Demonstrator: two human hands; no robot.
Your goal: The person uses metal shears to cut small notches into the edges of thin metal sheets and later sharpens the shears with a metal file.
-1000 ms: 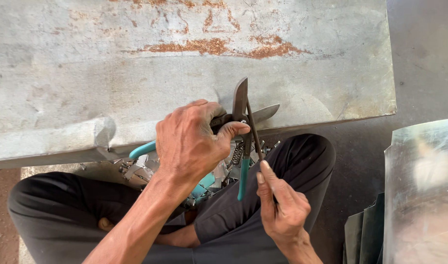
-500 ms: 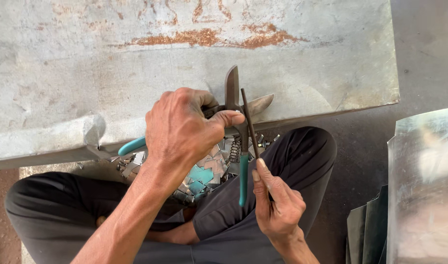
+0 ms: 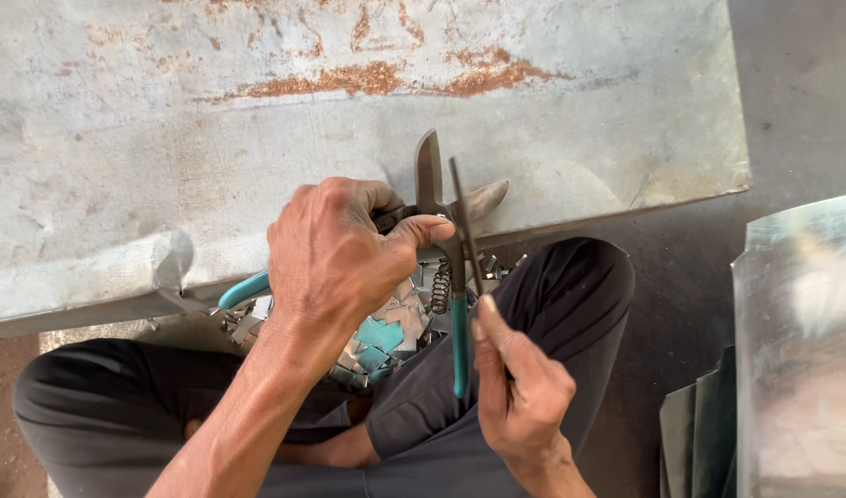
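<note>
- Right now the left hand (image 3: 335,254) is wrapped tight around the snips (image 3: 439,242), whose 2 blades stand open over the near edge of the rusty metal sheet (image 3: 257,120).
- The right hand (image 3: 520,392) pinches a thin dark metal strip (image 3: 466,226), held upright just beside the blades.
- Small metal offcuts (image 3: 386,327) lie heaped in the lap, between the knees.
- A shiny sheet (image 3: 801,341) lies at the right.

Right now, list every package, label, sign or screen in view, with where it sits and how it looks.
None in view: no package, label, sign or screen.
What shows is bare metalwork: a grey, rust-streaked metal sheet across the top, shiny metal sheets at the right, and teal-handled tin snips held in the left hand, with a thin dark metal strip in the right hand.
</note>
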